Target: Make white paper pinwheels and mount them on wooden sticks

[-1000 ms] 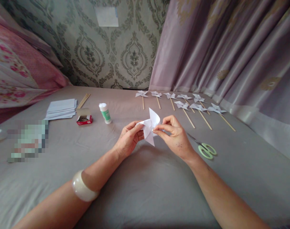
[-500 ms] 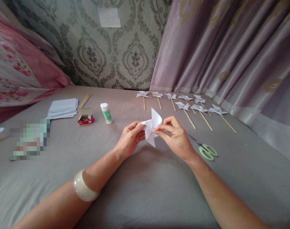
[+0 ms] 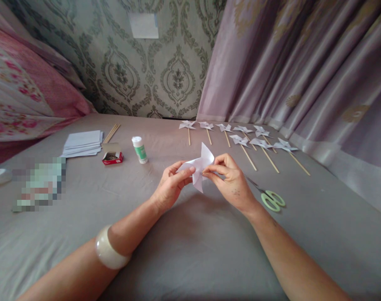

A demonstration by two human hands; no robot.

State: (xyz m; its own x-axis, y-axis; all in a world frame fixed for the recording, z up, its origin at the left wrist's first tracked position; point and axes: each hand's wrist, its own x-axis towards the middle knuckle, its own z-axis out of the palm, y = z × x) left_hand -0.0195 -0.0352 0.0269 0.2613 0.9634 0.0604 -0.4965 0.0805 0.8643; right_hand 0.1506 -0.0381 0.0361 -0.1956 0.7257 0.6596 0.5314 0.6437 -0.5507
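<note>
A white paper pinwheel (image 3: pixel 198 180) with pointed blades is held up between my two hands above the grey cloth. My left hand (image 3: pixel 172 184) is closed on its left side, the thumb lying on the front and the fingers behind the paper. With thumb and forefinger, my right hand (image 3: pixel 230 179) pinches at the pinwheel's centre from the right. Whether a small pin is between those fingertips I cannot make out. No stick shows on this pinwheel. Green-handled scissors (image 3: pixel 271 200) lie just right of my right hand.
Several finished pinwheels on sticks (image 3: pixel 262 144) lie at the back right. Toward the left are a glue stick (image 3: pixel 140 150), a small red box (image 3: pixel 113 159) of tiny metal pieces, wooden sticks (image 3: pixel 111 133), a paper stack (image 3: pixel 83 144), a white roll (image 3: pixel 0 175) and a blurred item (image 3: pixel 41 184).
My left thumb has slid right, closer to the pinwheel's centre. The pinwheel has turned slightly in my hands, while my right hand keeps its pinch there.
</note>
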